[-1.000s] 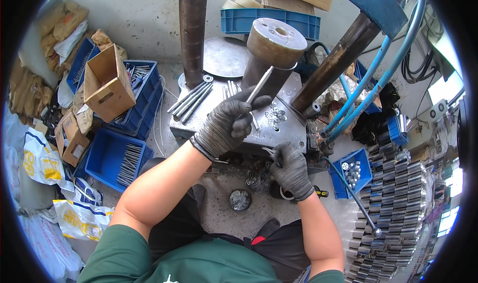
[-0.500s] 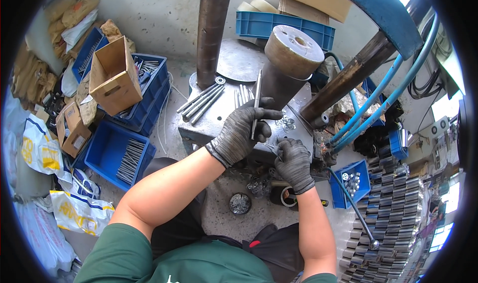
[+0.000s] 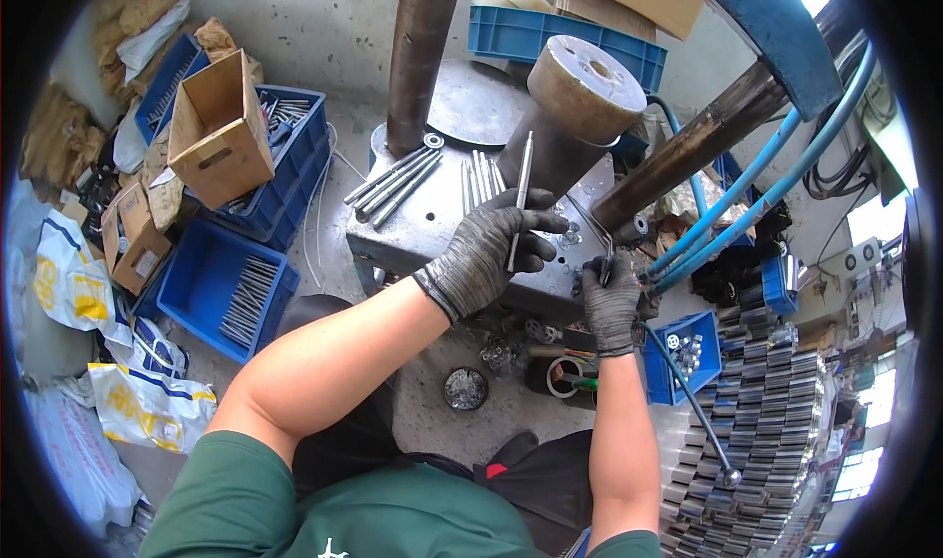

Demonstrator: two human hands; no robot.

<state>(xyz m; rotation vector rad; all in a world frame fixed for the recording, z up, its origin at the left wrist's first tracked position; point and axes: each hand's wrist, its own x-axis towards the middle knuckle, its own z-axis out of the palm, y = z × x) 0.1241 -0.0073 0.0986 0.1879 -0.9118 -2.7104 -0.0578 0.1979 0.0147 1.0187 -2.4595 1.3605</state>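
Note:
My left hand (image 3: 490, 247), in a grey work glove, grips a slim metal shaft (image 3: 523, 195) upright over the front of the metal press table (image 3: 442, 234). At the table's right front edge my gloved right hand (image 3: 609, 305) has its fingers closed. They are at the near end of a thin bent metal piece (image 3: 596, 226); what exactly they hold is too small to make out. Small metal rings lie scattered between the hands. Left of my left hand, several shafts (image 3: 395, 187) lie side by side, and another group of shafts (image 3: 478, 180) is behind it.
A thick round cylinder (image 3: 587, 86) and steel columns (image 3: 417, 57) rise from the table. Blue hoses (image 3: 722, 214) hang at right. Blue bins (image 3: 211, 283) and a cardboard box (image 3: 218, 131) stand left. Stacked metal cylinders (image 3: 756, 411) and a lever (image 3: 702, 416) are at right.
My right hand has moved right, away from my left hand, to the table's right front edge. My left hand still holds the shaft, shifted slightly right and tilted more.

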